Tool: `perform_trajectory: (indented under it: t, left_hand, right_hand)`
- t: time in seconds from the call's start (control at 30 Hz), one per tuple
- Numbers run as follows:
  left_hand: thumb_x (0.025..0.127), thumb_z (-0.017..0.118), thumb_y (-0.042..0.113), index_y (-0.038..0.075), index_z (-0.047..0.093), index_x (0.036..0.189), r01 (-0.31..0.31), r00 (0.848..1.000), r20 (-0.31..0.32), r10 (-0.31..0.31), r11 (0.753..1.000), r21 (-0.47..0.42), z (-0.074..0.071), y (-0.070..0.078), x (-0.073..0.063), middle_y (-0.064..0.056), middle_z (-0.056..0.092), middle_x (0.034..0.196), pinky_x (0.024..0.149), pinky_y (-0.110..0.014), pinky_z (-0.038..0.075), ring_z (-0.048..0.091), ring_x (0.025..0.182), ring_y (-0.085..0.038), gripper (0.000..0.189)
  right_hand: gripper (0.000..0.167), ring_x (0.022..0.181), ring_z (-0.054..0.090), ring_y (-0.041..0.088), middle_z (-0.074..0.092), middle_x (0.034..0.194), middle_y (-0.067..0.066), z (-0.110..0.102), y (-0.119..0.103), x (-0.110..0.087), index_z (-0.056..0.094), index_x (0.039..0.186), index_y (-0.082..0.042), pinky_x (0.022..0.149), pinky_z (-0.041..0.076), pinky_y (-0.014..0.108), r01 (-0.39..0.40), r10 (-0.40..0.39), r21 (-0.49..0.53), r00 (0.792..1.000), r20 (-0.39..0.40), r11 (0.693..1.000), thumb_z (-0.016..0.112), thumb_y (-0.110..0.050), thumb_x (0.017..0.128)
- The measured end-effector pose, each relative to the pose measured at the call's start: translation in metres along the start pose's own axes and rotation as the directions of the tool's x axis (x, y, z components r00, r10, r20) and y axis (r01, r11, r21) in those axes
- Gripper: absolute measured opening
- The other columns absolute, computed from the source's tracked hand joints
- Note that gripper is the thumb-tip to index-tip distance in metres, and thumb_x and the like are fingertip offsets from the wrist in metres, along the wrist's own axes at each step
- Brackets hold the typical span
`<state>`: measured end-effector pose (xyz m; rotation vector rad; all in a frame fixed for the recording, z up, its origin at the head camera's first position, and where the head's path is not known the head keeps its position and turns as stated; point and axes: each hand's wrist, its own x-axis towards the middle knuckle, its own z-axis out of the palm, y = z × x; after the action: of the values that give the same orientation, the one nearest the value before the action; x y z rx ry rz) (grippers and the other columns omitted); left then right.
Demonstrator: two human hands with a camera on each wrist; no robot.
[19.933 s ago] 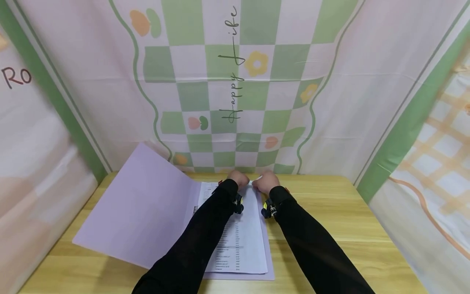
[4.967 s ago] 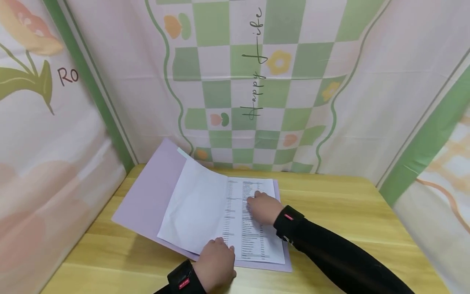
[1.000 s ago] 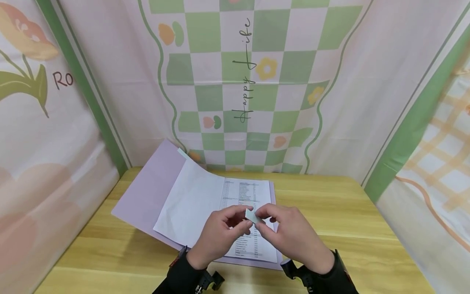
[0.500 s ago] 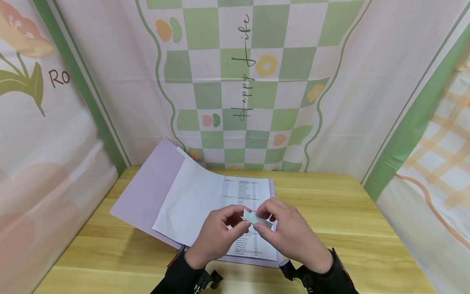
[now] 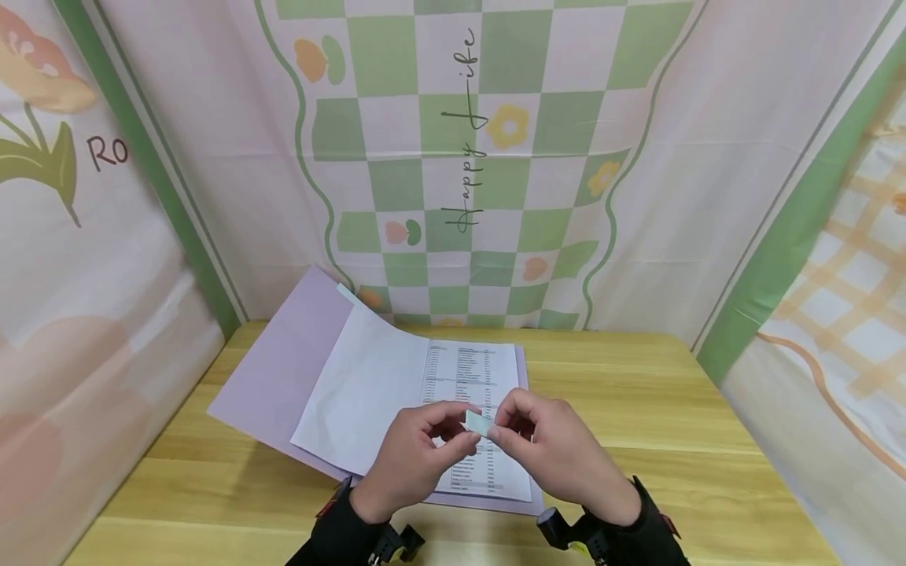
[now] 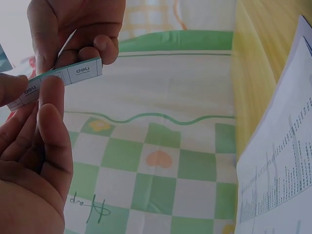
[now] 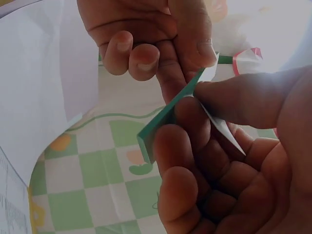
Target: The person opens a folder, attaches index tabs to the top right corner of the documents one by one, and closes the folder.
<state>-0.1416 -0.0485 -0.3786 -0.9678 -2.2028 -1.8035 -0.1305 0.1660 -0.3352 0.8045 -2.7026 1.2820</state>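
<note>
Both hands hold a small pale-green pad of sticky notes (image 5: 477,423) over the printed page. My left hand (image 5: 418,448) pinches its left end between thumb and fingers. The pad's underside, printed "deli", shows in the left wrist view. My right hand (image 5: 559,444) is at the other end, thumb and index finger pinching a thin sheet (image 7: 224,130) that stands away from the green pad (image 7: 168,109) in the right wrist view. Beneath the hands lies an open purple folder (image 5: 272,377) with printed sheets (image 5: 474,362). A turned-over blank page (image 5: 364,377) leans on its raised cover.
A pale-green tab (image 5: 347,294) sticks out at the turned page's top edge. The wooden table (image 5: 623,401) extends right of the folder. A patterned cloth (image 5: 460,157) hangs behind and at both sides.
Earlier the hands were at the sheets' top edge; a page has since been turned left. The hands then came together with the pad over the page. Lately the right fingers have shifted slightly along it.
</note>
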Motion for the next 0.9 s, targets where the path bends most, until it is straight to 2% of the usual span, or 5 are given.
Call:
perform_trajectory:
  t: [0.43,0.73,0.9]
  left_hand:
    - [0.095,0.068,0.007,0.003,0.072,0.114,-0.048,0.997,-0.056,0.043,0.994,-0.097,0.0016,0.0016,-0.0022,-0.003,0.071,0.082,0.058,-0.029,0.053,0.068,0.069,-0.022,0.02]
    - [0.095,0.07,0.012,0.002,0.073,0.114,-0.019,0.998,-0.064,0.012,0.993,-0.117,0.0022,0.0011,-0.0024,-0.002,0.071,0.08,0.056,-0.03,0.053,0.067,0.066,-0.018,0.021]
    - [0.094,0.069,0.008,0.001,0.072,0.115,-0.022,0.997,-0.072,0.011,0.986,-0.163,0.0023,0.0009,-0.0028,-0.007,0.071,0.081,0.056,-0.032,0.055,0.068,0.066,-0.019,0.022]
  right_hand:
    - [0.016,0.069,0.053,0.009,0.059,0.076,-0.014,0.0013,-0.0034,-0.0012,0.06,0.087,-0.022,0.061,0.044,0.028,-0.002,0.001,-0.017,0.999,-0.033,1.0,0.066,-0.033,0.098]
    - [0.016,0.068,0.052,0.009,0.059,0.078,-0.014,0.0014,-0.0011,-0.0023,0.059,0.088,-0.023,0.057,0.042,0.027,0.003,-0.004,-0.016,0.999,-0.039,1.0,0.066,-0.033,0.097]
    - [0.014,0.069,0.053,0.009,0.059,0.077,-0.014,0.0025,0.0,-0.002,0.059,0.087,-0.024,0.058,0.042,0.027,0.016,-0.017,-0.02,0.998,-0.059,1.0,0.067,-0.03,0.097]
